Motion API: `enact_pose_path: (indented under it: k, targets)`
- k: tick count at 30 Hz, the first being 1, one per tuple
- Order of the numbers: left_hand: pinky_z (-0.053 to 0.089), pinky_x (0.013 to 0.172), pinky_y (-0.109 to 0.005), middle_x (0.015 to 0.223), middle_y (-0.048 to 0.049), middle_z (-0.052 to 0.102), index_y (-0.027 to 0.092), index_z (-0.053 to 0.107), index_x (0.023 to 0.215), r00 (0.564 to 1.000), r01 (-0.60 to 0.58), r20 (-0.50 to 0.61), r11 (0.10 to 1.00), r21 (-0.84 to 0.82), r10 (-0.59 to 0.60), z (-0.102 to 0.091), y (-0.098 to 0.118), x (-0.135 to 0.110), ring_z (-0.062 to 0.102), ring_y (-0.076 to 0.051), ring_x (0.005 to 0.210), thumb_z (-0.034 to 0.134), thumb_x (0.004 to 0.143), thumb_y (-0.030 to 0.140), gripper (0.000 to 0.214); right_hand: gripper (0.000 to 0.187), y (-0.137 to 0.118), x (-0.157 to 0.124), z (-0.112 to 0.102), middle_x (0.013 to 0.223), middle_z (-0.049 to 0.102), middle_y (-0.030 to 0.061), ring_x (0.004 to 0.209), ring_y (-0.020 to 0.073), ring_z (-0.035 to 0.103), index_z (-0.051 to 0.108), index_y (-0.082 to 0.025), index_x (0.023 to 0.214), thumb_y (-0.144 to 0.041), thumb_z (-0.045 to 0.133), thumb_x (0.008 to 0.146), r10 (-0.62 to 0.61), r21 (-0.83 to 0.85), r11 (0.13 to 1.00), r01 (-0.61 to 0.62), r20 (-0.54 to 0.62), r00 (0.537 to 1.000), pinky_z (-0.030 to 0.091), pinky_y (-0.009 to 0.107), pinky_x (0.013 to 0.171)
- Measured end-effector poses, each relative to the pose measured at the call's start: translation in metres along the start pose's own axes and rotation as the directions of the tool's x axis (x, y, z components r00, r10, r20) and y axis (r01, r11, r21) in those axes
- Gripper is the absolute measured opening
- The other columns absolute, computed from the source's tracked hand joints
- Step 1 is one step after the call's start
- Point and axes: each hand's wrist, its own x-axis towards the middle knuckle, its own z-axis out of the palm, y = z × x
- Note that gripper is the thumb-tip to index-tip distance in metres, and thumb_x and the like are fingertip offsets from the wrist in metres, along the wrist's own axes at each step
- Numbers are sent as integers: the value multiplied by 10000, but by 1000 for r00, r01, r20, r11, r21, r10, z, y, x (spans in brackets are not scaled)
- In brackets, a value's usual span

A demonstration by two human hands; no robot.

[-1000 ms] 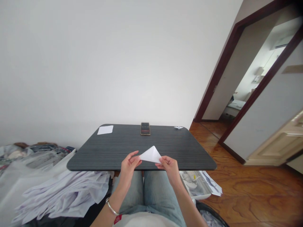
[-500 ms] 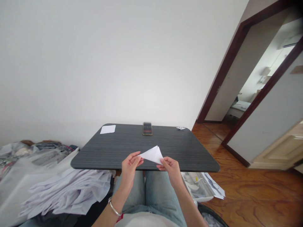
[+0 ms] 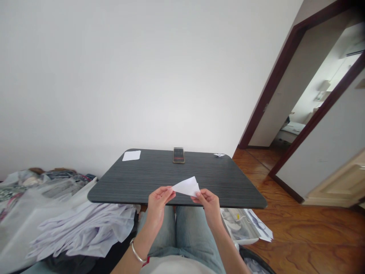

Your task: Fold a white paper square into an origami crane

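Observation:
A white paper folded into a triangle [image 3: 187, 186] hangs just above the near edge of the dark table [image 3: 137, 182]. My left hand [image 3: 158, 203] pinches its left tip between thumb and fingers. My right hand [image 3: 209, 203] pinches its lower right corner. Both hands are closed on the paper, over my lap.
A phone [image 3: 178, 155] stands at the table's far edge, a white sheet [image 3: 131, 155] lies at the far left corner, and a small folded paper figure [image 3: 219, 155] at the far right. White cloth [image 3: 82, 228] is piled to my left. Papers [image 3: 245, 226] lie on the wooden floor to my right.
The folded paper has tilted and flattened a little between my hands. The view has shifted slightly; both hands keep their grip.

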Motion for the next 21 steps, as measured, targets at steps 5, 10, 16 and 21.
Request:
enact_pose_path:
  k: [5,10,16,21]
  targets:
    - [545,676,-224,676,-29,713,128,720,684,999,-22,27,1000,-17,22,2,1,-2,650,-124,648,790,540,240,195,265,1,-1,0,590,686,18,594,177,674,635,-160,645,-409,726,654,-6,36,999,6,15,1000,543,245,550]
    - [550,676,-237,707,-25,710,139,723,704,997,-62,36,998,-11,62,4,0,-3,650,-130,666,762,585,253,169,299,-1,-2,1,547,667,15,544,166,658,610,-158,617,-436,711,664,10,37,999,-11,13,1000,525,232,513]
    - [551,700,-270,673,-14,688,132,707,699,994,-103,-25,994,31,103,2,-3,1,640,-129,629,754,584,262,180,320,-6,-6,6,524,658,20,498,163,644,609,-157,612,-458,705,660,4,27,1000,-4,-1,1000,514,227,471]
    - [546,695,-285,724,-43,697,124,677,744,997,-73,7,990,120,73,-2,0,5,656,-165,698,750,593,288,235,346,-9,-6,6,530,667,31,499,183,659,611,-159,630,-493,702,645,5,-42,999,-6,-15,1000,523,241,469]
